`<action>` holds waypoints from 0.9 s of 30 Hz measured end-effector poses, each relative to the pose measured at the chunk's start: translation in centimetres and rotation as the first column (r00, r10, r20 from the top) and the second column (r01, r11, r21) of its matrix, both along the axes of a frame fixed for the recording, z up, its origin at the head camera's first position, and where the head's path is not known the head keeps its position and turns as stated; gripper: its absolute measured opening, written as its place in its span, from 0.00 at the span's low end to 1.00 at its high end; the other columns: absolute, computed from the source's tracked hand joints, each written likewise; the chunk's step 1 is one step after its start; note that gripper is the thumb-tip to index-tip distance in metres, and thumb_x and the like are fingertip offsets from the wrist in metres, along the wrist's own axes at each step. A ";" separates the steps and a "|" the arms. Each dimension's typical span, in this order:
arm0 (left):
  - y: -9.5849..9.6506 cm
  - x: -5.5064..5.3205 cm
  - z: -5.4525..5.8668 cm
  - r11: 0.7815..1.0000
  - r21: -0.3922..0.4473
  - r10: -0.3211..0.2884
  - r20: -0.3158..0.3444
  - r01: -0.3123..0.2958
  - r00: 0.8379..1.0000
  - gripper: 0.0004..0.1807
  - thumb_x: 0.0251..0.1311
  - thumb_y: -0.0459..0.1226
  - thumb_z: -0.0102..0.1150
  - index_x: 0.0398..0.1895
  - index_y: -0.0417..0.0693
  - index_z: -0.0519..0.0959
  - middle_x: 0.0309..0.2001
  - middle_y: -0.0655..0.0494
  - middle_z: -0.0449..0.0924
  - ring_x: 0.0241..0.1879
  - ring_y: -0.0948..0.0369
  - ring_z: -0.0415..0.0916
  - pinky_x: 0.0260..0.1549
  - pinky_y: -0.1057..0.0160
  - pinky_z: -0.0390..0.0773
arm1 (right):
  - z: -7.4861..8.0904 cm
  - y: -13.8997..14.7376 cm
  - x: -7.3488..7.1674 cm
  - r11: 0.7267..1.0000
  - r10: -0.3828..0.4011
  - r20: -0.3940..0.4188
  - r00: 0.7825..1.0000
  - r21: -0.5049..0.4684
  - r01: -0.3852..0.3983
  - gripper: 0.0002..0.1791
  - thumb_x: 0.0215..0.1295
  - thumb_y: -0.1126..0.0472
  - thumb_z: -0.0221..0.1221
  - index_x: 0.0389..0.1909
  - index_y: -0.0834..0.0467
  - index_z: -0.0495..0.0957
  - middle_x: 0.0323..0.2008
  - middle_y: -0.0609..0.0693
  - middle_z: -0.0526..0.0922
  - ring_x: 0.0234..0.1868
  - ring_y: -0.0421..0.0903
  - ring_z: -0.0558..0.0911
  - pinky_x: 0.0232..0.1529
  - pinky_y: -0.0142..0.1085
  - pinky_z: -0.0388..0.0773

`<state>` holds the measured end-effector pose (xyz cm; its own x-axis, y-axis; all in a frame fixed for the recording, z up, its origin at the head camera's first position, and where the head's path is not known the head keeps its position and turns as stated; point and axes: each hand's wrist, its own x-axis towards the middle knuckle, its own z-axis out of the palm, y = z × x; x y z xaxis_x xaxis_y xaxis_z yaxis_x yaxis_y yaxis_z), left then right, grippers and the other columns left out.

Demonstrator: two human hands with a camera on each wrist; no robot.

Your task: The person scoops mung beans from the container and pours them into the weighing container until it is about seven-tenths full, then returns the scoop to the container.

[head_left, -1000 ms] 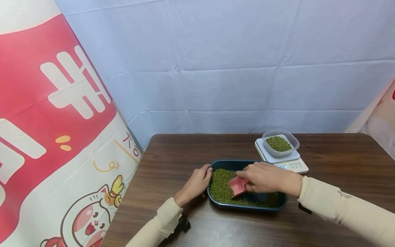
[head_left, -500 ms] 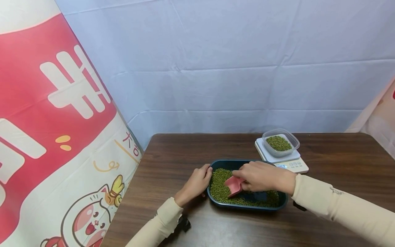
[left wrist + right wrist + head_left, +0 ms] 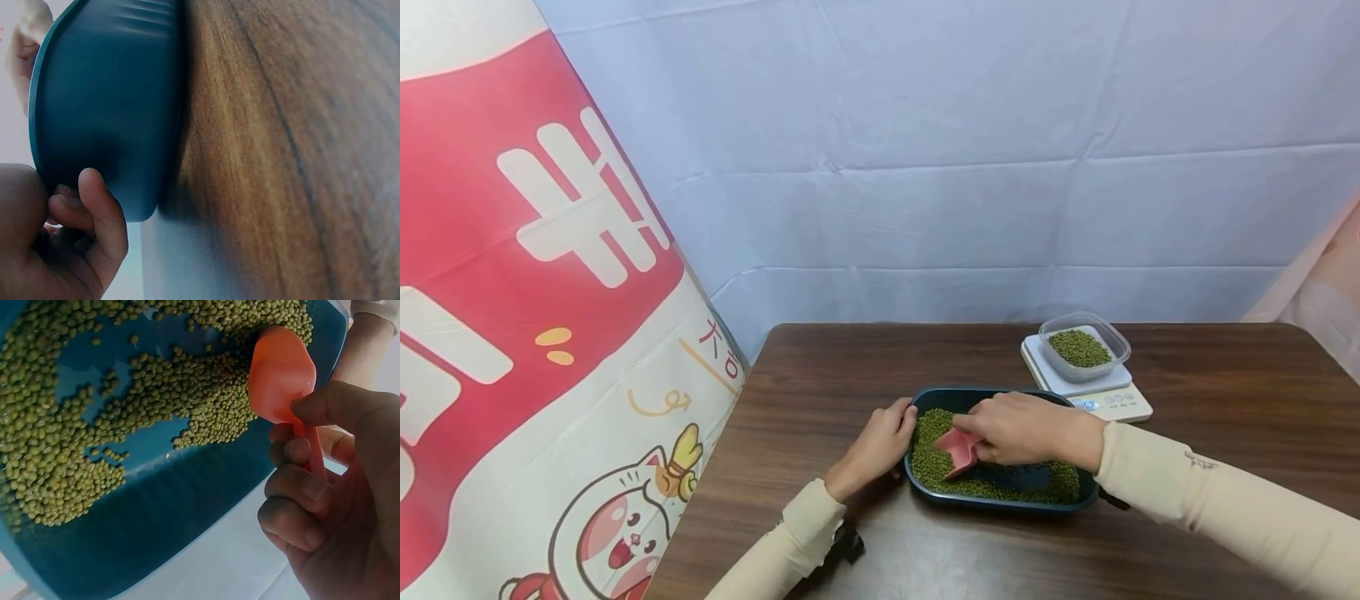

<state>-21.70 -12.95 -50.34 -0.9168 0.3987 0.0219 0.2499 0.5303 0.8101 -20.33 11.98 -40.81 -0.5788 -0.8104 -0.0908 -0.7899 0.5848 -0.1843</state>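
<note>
A dark teal plastic tray (image 3: 977, 501) with rounded ends holds a layer of green mung beans (image 3: 927, 467). At its left end my left hand (image 3: 876, 442) grips the rim, fingers curled against the outer wall (image 3: 106, 94) in the left wrist view. My right hand (image 3: 1028, 429) reaches over the tray from the right and holds a pink scoop (image 3: 281, 375) by its short handle, thumb on top. The scoop's bowl lies low among the beans toward the tray's left side. Bare blue patches of tray floor (image 3: 150, 447) show between the beans.
Behind the tray's right end stands a white kitchen scale (image 3: 1120, 408) with a lit display. A clear plastic tub (image 3: 1081, 372) with mung beans (image 3: 1078, 346) sits on it. The brown wooden table (image 3: 850, 358) meets a pale cloth backdrop (image 3: 887, 208) at its far edge.
My right hand and the scoop have slid left through the beans, closer to the tray's left end. My left hand has stayed at the rim.
</note>
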 end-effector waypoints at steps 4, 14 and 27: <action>0.0 0.0 0.1 1.000 0.001 -0.002 0.002 0.002 1.000 0.16 0.87 0.42 0.39 0.52 0.44 0.77 0.21 0.56 0.69 0.07 0.61 0.74 0.08 0.58 0.81 | -0.2 -0.5 -0.1 1.000 0.021 -0.002 1.000 -0.012 -0.021 0.06 0.69 0.63 0.66 0.41 0.50 0.79 0.26 0.38 0.76 0.21 0.35 0.65 0.23 0.29 0.61; 0.1 -0.1 0.1 1.000 -0.007 0.002 -0.002 -0.002 1.000 0.17 0.87 0.42 0.40 0.54 0.44 0.78 0.22 0.55 0.71 0.06 0.61 0.74 0.07 0.58 0.81 | -0.6 -1.8 0.0 1.000 0.004 0.037 0.999 0.004 -0.004 0.04 0.71 0.60 0.65 0.39 0.50 0.79 0.25 0.37 0.72 0.20 0.34 0.65 0.22 0.29 0.63; 0.1 -0.1 0.1 1.000 -0.014 0.004 -0.011 -0.004 1.000 0.16 0.87 0.42 0.40 0.54 0.42 0.78 0.22 0.54 0.73 0.06 0.61 0.74 0.06 0.57 0.80 | -0.9 -1.7 -0.1 1.000 -0.015 0.083 0.996 -0.010 0.015 0.01 0.72 0.59 0.64 0.40 0.50 0.80 0.25 0.36 0.70 0.20 0.33 0.61 0.23 0.29 0.59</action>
<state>-21.77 -12.87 -50.23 -0.9182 0.3951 0.0266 0.2567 0.5426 0.7998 -20.46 10.27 -41.69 -0.5817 -0.8028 -0.1307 -0.7629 0.5942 -0.2547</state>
